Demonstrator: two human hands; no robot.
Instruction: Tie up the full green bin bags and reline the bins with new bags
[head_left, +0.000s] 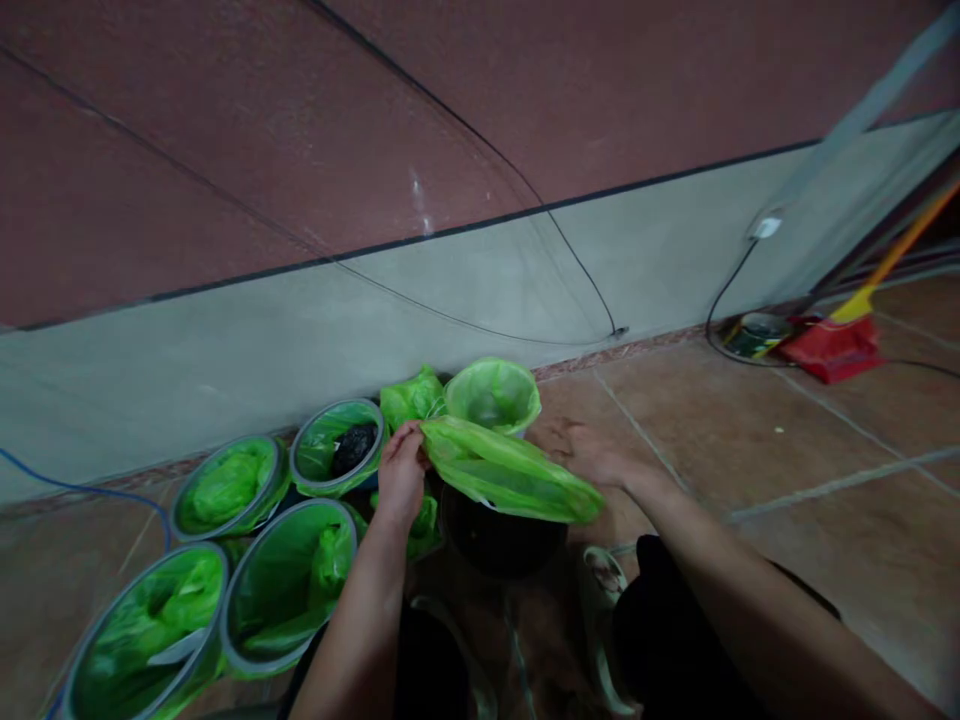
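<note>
A bright green plastic bag point(495, 462) is stretched out with its mouth partly open above a dark bin point(502, 545) between my feet. My left hand point(403, 468) is closed on the left end of the bag, fingers pinched on its rim. Beyond the bag's right side is my right hand point(581, 450), smeared by motion. Its fingers point left behind the bag, and whether they grip it I cannot tell. Just behind the bag stands a pale bin point(493, 392) with a green liner.
Several green-lined bins point(292, 585) stand at left, one holding a black bundle point(354, 448). A tied green bag point(412, 397) rests against the wall point(465, 290). At right are a tin can point(757, 335), a red dustpan point(834, 347) and a loose cable point(721, 300).
</note>
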